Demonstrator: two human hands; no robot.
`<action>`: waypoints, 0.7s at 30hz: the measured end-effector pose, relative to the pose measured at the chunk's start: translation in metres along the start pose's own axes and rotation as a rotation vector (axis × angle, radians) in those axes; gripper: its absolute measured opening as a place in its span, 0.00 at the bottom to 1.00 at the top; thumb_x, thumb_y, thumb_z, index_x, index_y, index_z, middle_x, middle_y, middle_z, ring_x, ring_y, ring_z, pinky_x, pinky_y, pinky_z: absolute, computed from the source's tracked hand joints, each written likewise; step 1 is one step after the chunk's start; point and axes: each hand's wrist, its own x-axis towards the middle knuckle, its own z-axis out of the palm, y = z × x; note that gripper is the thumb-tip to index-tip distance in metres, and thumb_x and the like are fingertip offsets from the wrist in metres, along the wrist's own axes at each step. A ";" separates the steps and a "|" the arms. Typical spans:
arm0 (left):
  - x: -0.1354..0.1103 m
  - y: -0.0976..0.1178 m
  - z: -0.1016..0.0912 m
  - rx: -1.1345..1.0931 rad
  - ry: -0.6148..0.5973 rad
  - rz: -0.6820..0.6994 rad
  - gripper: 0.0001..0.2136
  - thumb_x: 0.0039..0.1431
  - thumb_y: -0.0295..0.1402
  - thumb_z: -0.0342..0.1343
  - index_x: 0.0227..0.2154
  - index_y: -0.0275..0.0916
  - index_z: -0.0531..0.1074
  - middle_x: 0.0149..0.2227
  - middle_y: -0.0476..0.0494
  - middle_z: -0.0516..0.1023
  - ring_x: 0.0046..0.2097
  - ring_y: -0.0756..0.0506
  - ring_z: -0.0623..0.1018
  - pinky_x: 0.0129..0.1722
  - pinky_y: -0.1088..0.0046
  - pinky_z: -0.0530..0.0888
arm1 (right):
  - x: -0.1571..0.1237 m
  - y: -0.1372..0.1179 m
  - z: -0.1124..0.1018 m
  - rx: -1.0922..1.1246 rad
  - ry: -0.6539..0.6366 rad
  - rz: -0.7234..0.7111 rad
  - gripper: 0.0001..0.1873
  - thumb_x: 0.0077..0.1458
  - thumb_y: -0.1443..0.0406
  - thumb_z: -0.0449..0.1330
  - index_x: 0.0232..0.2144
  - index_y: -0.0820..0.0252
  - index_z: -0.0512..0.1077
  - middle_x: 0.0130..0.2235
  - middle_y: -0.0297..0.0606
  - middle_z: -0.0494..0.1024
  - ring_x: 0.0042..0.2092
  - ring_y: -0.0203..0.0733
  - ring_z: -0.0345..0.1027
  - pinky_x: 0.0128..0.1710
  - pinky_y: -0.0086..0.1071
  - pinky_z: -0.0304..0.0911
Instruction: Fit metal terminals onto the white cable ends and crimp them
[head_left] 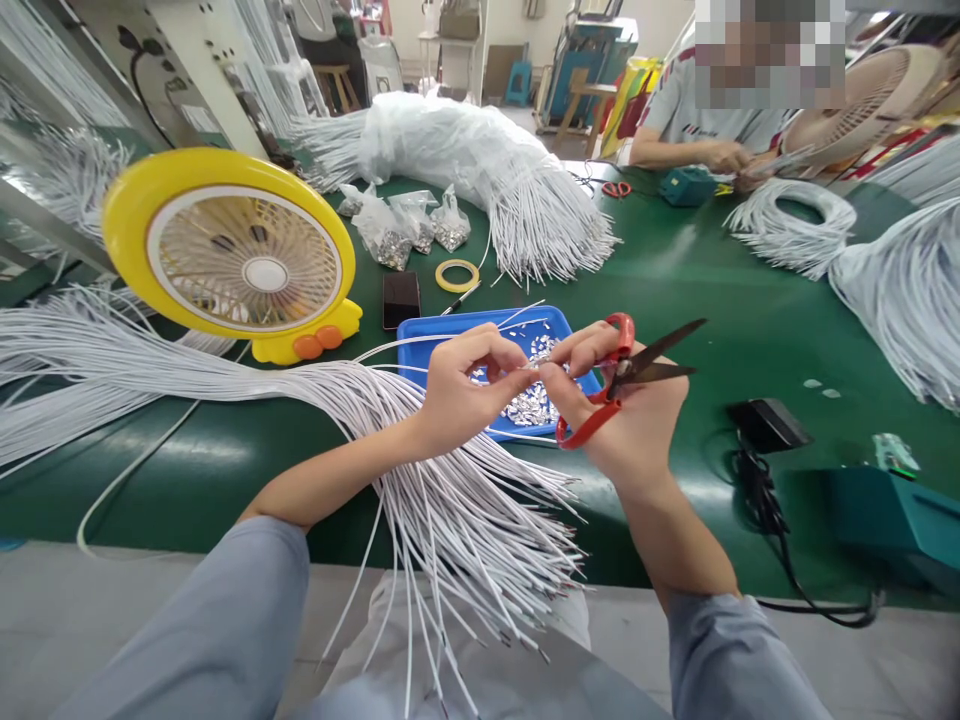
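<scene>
My left hand (461, 385) pinches the end of a thin white wire (405, 345) that runs off to the left. My right hand (626, 410) holds red-handled scissors (626, 375), blades pointing right, and its fingertips meet the left fingertips over a blue tray (420, 345) of small silver metal pieces (529, 405). A big bundle of white wires (315, 400) lies across the green table (712, 300) under my left forearm and hangs over the front edge.
A yellow desk fan (232, 250) stands at left. Behind the tray lie a black phone (400, 298), a tape roll (457, 275) and bags of metal parts (394, 235). A black adapter (765, 425) and teal box (885, 510) sit at right. Another person's hands (731, 158) work at the far side.
</scene>
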 end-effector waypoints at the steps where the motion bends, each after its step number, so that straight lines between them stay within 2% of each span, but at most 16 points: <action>1: 0.000 0.000 -0.001 0.008 -0.001 0.004 0.09 0.49 0.33 0.67 0.25 0.35 0.73 0.23 0.51 0.72 0.25 0.55 0.67 0.22 0.81 0.65 | -0.001 -0.001 0.000 -0.007 0.000 -0.004 0.13 0.47 0.74 0.63 0.24 0.56 0.63 0.27 0.30 0.72 0.31 0.36 0.67 0.31 0.33 0.63; 5: 0.004 0.001 -0.003 -0.001 0.013 0.003 0.07 0.49 0.33 0.67 0.26 0.35 0.75 0.24 0.51 0.73 0.25 0.55 0.68 0.22 0.81 0.66 | -0.003 -0.005 -0.002 0.042 -0.020 0.024 0.11 0.48 0.72 0.63 0.25 0.55 0.65 0.28 0.31 0.72 0.31 0.36 0.67 0.30 0.33 0.63; 9: 0.008 0.006 -0.006 -0.106 -0.038 -0.146 0.08 0.53 0.35 0.64 0.25 0.35 0.76 0.24 0.48 0.75 0.26 0.54 0.71 0.24 0.80 0.68 | 0.000 -0.004 -0.007 0.072 0.083 0.003 0.08 0.51 0.71 0.62 0.29 0.54 0.67 0.34 0.34 0.77 0.38 0.40 0.71 0.38 0.38 0.67; 11: 0.010 0.008 -0.008 -0.174 -0.100 -0.227 0.10 0.55 0.36 0.63 0.25 0.35 0.76 0.24 0.48 0.75 0.26 0.54 0.71 0.25 0.79 0.68 | 0.003 -0.002 -0.009 0.091 0.045 0.028 0.07 0.52 0.71 0.62 0.30 0.54 0.69 0.38 0.35 0.79 0.41 0.42 0.73 0.43 0.41 0.67; 14: 0.010 0.010 -0.008 -0.311 -0.201 -0.351 0.12 0.55 0.39 0.62 0.24 0.35 0.75 0.22 0.48 0.73 0.23 0.55 0.67 0.22 0.79 0.65 | 0.007 0.003 -0.009 0.177 -0.060 0.084 0.05 0.52 0.69 0.62 0.31 0.54 0.70 0.41 0.35 0.80 0.40 0.41 0.74 0.44 0.41 0.67; 17: 0.009 0.011 -0.008 -0.394 -0.269 -0.439 0.14 0.54 0.41 0.62 0.23 0.34 0.74 0.21 0.48 0.71 0.22 0.55 0.63 0.19 0.79 0.60 | 0.008 0.006 -0.006 0.216 -0.105 0.096 0.05 0.51 0.67 0.64 0.30 0.56 0.70 0.39 0.35 0.80 0.39 0.40 0.73 0.42 0.39 0.67; 21: 0.007 0.012 -0.007 -0.435 -0.285 -0.474 0.13 0.53 0.41 0.63 0.23 0.34 0.75 0.21 0.48 0.71 0.23 0.55 0.65 0.20 0.79 0.62 | 0.008 0.008 -0.004 0.197 -0.088 0.094 0.07 0.49 0.68 0.64 0.28 0.56 0.68 0.32 0.32 0.77 0.37 0.38 0.72 0.35 0.35 0.66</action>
